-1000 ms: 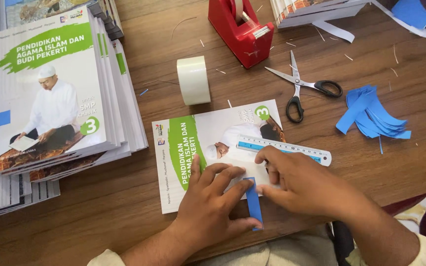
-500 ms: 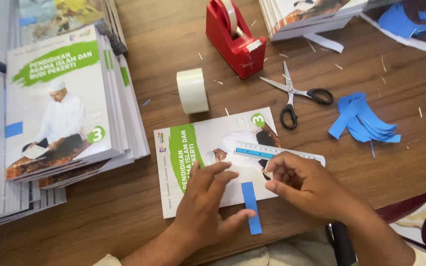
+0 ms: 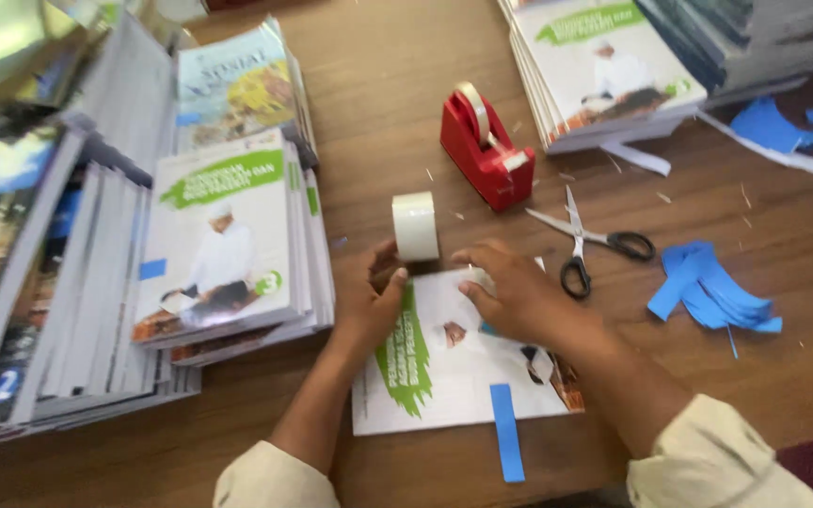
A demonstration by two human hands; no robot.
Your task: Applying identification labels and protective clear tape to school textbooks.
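A white and green book (image 3: 444, 390) lies flat on the wooden table in front of me. A blue paper strip (image 3: 505, 431) sticks to its lower edge and hangs past it. My left hand (image 3: 372, 303) rests on the book's top left corner, fingers apart, thumb just under an upright white tape roll (image 3: 416, 226). My right hand (image 3: 512, 293) lies on the book's top edge with the fingers curled; something small and pale shows at the fingertips, and I cannot tell what. A bit of blue ruler (image 3: 487, 329) peeks from under that hand.
A red tape dispenser (image 3: 484, 155) stands beyond the roll. Scissors (image 3: 587, 246) lie to the right, then a heap of blue paper strips (image 3: 712, 293). Stacks of similar books (image 3: 223, 240) fill the left side; another stack (image 3: 604, 66) sits at the far right.
Both hands slid from the book's lower part and the blue strip up to its top edge beside the tape roll. The strip stays on the book. The ruler is now mostly covered.
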